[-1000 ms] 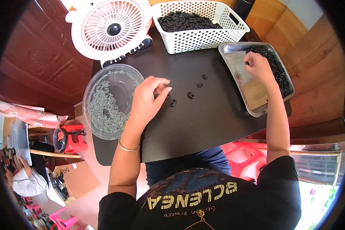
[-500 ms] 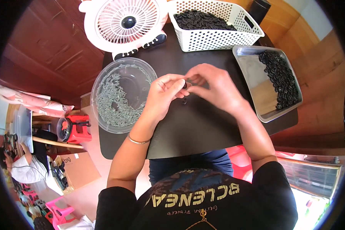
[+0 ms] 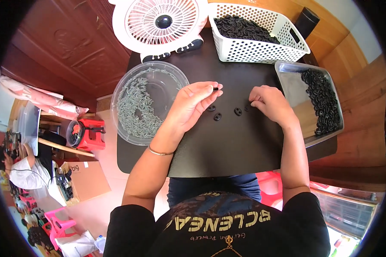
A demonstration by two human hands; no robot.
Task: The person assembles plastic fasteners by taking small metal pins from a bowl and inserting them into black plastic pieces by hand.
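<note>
Between the thumb and fingertips of my left hand (image 3: 193,103) is a small black plastic cord lock piece (image 3: 215,89), pinched above the table. My right hand (image 3: 271,103) is low over the tabletop with its fingers curled together. A dark piece (image 3: 247,108) shows right by its fingertips; whether it is gripped is hidden. Two-holed oval black pieces lie between my hands, one (image 3: 238,112) nearer the right, another (image 3: 217,116) below the left. A clear round bowl (image 3: 169,113) of small grey springs (image 3: 133,107) stands beside my left forearm.
To the right, a metal tray (image 3: 294,79) holds many black oval pieces (image 3: 319,103). At the back stand a white perforated basket (image 3: 257,55) of black parts, a white fan (image 3: 158,36) and a dark cylinder (image 3: 307,22). Another person (image 3: 25,173) sits far left.
My hands have parted: the right has moved away to the right and down toward the table. More black pieces are visible on the tabletop. The view has shifted slightly.
</note>
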